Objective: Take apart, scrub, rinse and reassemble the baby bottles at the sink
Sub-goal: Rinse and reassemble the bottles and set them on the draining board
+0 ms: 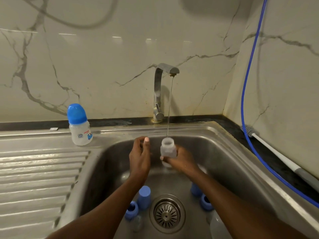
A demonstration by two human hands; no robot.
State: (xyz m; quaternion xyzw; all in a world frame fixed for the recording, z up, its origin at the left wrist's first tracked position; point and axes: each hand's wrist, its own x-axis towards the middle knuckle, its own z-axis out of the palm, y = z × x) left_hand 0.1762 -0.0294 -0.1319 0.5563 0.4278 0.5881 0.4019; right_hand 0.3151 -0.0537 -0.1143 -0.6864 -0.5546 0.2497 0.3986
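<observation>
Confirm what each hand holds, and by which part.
Right hand grips the uncapped bottle round its lower body, neck up. Left hand holds nothing.

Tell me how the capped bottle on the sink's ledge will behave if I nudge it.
The capped bottle is small translucent plastic, so probably light. Standing upright under a tall domed cap, it may tip; its round body would likely roll. The steel ledge looks smooth, so it might slide.

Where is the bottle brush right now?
Head view, right side: the bottle brush lies on the dark counter between the sink and the wall, beside the blue hose.
</observation>
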